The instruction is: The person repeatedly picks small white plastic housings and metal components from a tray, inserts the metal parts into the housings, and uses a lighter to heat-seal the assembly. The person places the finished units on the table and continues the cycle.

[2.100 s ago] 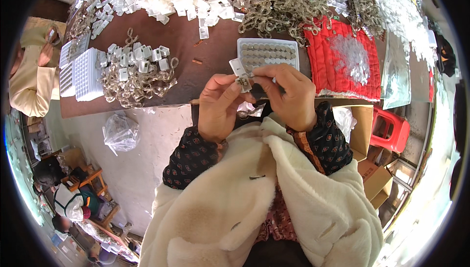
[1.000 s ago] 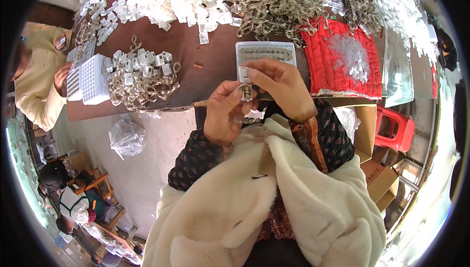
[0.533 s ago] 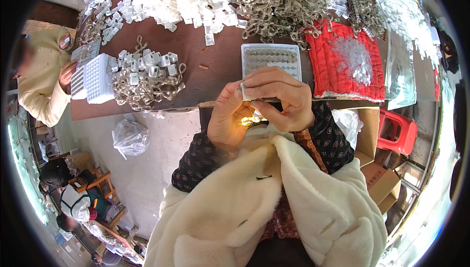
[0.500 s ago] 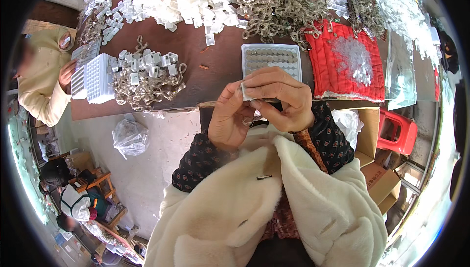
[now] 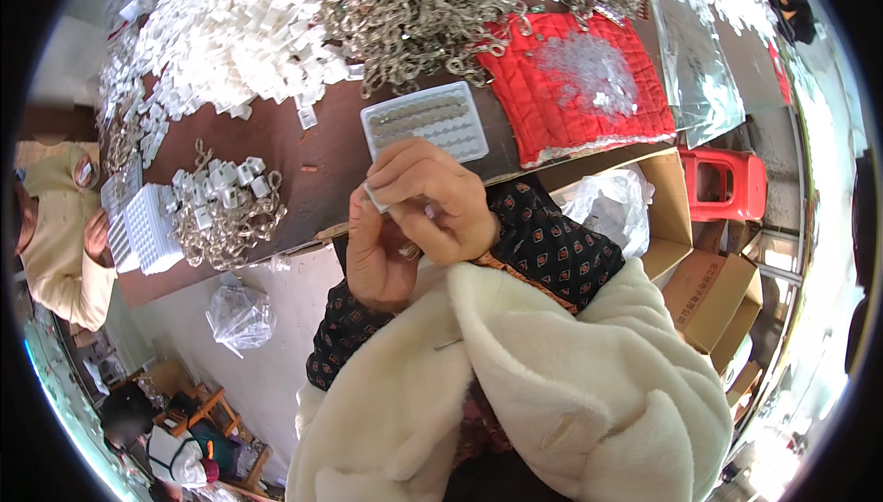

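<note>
A small white rectangular plastic piece [image 5: 375, 196] is pinched between the fingertips of both hands, above the near table edge. My left hand [image 5: 375, 261] grips its lower left side, fingers curled. My right hand [image 5: 437, 196] holds it from above and the right, thumb and fingers closed. A bit of a shiny loop [image 5: 407, 251] shows by my left palm; whether it joins the white piece I cannot tell. Just beyond my right hand lies a white plastic tray [image 5: 478, 138] with rows of small round grey pieces, partly hidden by the hand.
Heaps of white pieces [image 5: 235, 37] and metal clasps [image 5: 414, 10] cover the table's back. A red cloth [image 5: 515, 88] carries clear bits. At left lie a smaller chain pile [image 5: 216, 235] and stacked white trays [image 5: 152, 230], beside a co-worker's hand [image 5: 96, 233]. Right: cardboard box [image 5: 667, 194], red stool [image 5: 727, 184].
The view has turned, so table and trays appear shifted left and tilted. Both hands still hold the white piece, now tipped at a different angle.
</note>
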### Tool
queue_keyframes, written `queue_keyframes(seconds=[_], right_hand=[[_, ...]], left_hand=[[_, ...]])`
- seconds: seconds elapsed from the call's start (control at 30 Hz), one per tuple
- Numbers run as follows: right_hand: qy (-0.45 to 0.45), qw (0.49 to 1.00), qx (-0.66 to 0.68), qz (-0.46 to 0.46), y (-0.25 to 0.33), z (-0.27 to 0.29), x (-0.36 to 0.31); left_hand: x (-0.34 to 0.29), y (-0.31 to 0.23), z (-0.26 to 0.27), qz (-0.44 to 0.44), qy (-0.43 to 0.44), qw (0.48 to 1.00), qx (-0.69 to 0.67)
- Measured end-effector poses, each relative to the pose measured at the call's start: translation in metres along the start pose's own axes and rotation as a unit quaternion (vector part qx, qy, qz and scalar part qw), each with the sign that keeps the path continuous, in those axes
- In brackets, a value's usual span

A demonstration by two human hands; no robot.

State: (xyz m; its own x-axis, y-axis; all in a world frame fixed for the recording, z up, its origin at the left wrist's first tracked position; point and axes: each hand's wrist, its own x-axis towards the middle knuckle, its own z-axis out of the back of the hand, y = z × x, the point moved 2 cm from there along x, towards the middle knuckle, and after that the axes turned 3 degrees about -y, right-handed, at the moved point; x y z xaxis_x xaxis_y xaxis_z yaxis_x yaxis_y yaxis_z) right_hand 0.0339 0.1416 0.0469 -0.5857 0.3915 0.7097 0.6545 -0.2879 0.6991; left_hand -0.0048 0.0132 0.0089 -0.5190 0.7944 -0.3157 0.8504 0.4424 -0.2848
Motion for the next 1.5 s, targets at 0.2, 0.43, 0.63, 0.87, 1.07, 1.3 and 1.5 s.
queue_keyframes(seconds=[0.2,0.43,0.63,0.87,1.07,1.3,1.5], right_hand=[[0.077,0.992,-0.097,-0.016,0.01,0.029,-0.006],[-0.043,0.852,-0.495,-0.164,-0.007,0.146,-0.018],[-0.004,0.801,-0.569,-0.188,-0.032,0.181,-0.023],[0.011,0.933,-0.227,-0.279,0.021,0.093,-0.002],[0.043,0.966,-0.182,-0.18,0.03,0.036,0.007],[0.056,0.946,-0.119,-0.298,0.03,0.034,0.008],[0.105,0.863,0.101,-0.483,0.02,0.046,0.019]], left_hand=[[0.008,0.008,-0.002,-0.046,-0.041,0.995,0.075],[0.024,0.013,-0.01,-0.106,0.017,0.985,0.137],[0.026,0.015,-0.014,-0.093,0.017,0.989,0.115],[0.02,0.017,-0.016,-0.077,-0.011,0.986,0.145],[0.015,0.01,-0.01,-0.092,0.022,0.986,0.138],[0.011,0.003,-0.007,-0.092,0.037,0.985,0.139],[0.005,-0.011,-0.008,-0.061,0.057,0.989,0.121]])
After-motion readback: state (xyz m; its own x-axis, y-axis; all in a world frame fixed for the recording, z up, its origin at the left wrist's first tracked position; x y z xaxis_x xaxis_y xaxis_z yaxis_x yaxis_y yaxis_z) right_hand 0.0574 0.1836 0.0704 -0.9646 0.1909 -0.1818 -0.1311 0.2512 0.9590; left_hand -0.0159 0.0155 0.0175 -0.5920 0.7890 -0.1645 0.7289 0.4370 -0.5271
